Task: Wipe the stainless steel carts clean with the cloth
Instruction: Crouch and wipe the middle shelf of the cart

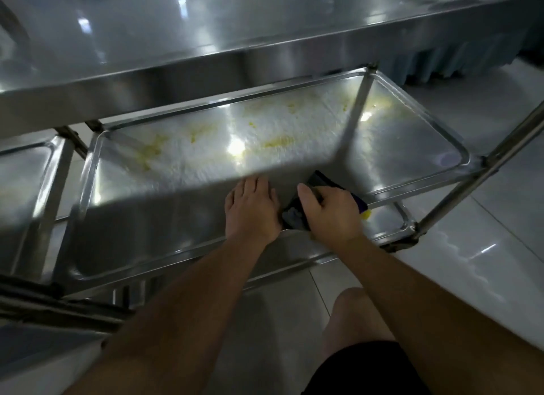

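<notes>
Down on the lower tray shelf of the shiny stainless steel cart (412, 147), the right hand (329, 215) grips a dark, crumpled cloth (297, 215) (a blue and yellow bit shows at its right) near the shelf's near edge. Just left, the left hand (250, 209) lies flat, fingers straight. Yellowish smears (276, 142) streak the far side.
</notes>
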Action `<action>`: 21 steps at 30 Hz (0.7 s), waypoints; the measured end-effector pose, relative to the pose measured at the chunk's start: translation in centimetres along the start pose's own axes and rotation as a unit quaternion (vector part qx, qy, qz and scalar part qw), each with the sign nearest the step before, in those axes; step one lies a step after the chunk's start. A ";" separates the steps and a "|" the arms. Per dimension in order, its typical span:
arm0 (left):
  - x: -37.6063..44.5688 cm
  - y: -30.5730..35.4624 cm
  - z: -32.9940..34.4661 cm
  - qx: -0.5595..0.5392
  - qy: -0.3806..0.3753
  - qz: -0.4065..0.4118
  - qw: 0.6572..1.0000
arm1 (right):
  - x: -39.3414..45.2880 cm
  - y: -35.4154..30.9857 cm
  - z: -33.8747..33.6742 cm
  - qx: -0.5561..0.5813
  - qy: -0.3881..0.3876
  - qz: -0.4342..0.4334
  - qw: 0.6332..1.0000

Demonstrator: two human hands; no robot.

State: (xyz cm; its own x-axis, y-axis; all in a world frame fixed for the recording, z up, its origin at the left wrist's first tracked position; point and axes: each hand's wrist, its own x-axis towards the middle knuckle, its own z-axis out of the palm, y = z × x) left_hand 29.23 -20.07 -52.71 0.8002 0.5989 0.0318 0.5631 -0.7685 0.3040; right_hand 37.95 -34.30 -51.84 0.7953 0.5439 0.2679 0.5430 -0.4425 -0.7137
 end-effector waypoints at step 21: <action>-12.4 -0.4 -15.3 0.043 -0.287 -0.033 0.956 | -2.3 -10.4 -10.0 -0.283 -0.388 0.154 0.864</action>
State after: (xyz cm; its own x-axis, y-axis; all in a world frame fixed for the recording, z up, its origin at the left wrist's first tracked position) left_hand 15.91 -23.81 -38.68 0.7305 0.4424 -0.5202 0.6107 -0.7642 0.2076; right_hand 33.17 -38.07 -38.61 0.6247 0.5553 -0.5490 0.5570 -0.8096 -0.1851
